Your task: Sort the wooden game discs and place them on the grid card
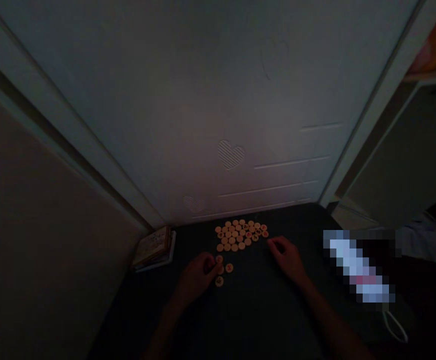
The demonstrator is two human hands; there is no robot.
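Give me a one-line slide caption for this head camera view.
Dim tabletop: left hand by a few separated wooden discs, right hand resting beside the main disc pile.

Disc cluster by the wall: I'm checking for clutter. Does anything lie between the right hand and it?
Nothing visible does. The right hand lies just right of the disc cluster, with only bare dark surface between. The loose discs sit by the left hand, off that path.

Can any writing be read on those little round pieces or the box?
On the round wooden pieces: red marks, too small and dark to read.
On the box: a printed lid, too blurred to read.
On the wall: hearts only, no words.
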